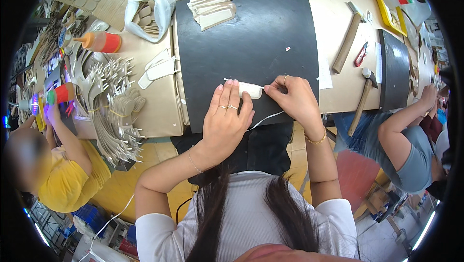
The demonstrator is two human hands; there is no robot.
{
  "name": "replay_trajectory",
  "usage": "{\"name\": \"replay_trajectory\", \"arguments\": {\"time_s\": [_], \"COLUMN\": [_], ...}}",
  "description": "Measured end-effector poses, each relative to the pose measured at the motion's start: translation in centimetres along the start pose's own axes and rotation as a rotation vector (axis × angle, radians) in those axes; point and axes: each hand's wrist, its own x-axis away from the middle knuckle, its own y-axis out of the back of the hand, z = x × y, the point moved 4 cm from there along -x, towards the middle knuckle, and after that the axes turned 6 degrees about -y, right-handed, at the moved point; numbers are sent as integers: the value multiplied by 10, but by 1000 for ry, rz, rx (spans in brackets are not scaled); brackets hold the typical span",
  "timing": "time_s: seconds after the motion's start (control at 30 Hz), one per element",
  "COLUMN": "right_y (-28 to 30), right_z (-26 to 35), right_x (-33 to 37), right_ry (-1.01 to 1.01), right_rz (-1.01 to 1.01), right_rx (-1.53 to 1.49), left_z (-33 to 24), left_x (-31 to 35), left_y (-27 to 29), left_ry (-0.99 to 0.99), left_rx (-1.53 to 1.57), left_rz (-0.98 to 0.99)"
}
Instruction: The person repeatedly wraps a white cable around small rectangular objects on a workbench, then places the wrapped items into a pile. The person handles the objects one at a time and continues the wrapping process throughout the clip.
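Note:
On the black work mat (275, 29) lies a small cream leather-like piece (251, 90) with rounded edges and a thin white tip at each end. My left hand (226, 117) rests flat over its left part, fingers stretched out and pressing it down. At the piece's right end, the thumb and index finger of my right hand (296, 98) pinch the thin white tip. A thin white cord (266, 118) curves over the mat between my hands. Several similar cream pieces (212, 9) lie stacked at the mat's far left.
Left of the mat are more cream pieces (158, 70), a bag of pieces (151, 17), an orange-tipped bottle (100, 42) and bundled straps (111, 102). To the right lie a mallet (347, 42), red snips (361, 55) and a hammer (363, 98). Co-workers sit at both sides.

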Motion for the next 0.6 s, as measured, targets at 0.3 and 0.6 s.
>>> {"name": "replay_trajectory", "arguments": {"time_s": [0.3,0.6], "right_y": [-3,-9], "right_z": [3,5], "right_x": [0,18], "right_ry": [56,222], "right_rz": [-44,-245], "right_rx": [52,147], "left_z": [-3,-4], "left_x": [-5,-17], "left_y": [2,7], "left_ry": [19,-60], "left_rx": [-37,-120], "left_rz": [-14,9]}}
